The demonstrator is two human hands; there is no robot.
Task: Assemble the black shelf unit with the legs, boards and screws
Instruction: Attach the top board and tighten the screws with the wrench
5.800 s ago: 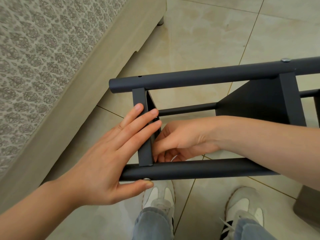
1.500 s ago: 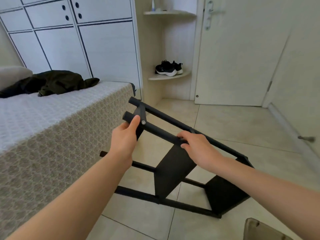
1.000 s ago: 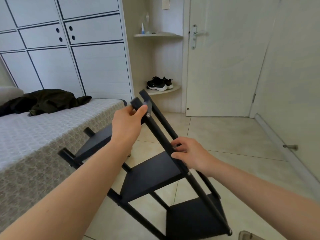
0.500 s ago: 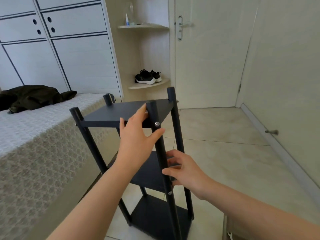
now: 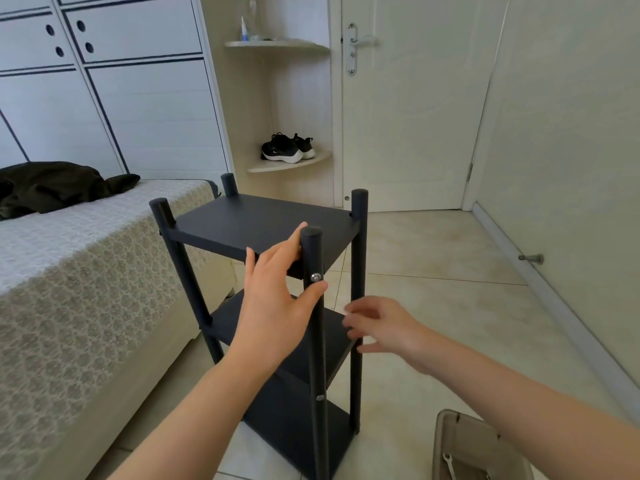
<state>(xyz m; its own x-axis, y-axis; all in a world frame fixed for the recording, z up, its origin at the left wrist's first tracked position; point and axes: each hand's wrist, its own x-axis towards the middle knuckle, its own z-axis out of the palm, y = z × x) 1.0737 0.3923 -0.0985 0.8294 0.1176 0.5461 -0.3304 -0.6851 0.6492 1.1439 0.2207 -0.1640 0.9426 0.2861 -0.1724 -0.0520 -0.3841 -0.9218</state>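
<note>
Left hand (image 5: 277, 306) fingers lie straight against the upright shelf unit (image 5: 263, 220), right hand (image 5: 381, 327) fingers apart, holding nothing; a nudge could topple it.

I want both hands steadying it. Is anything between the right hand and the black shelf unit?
Nothing visible: the right hand hovers beside the shelf unit, at its right leg; the left hand touches the near leg.
</note>
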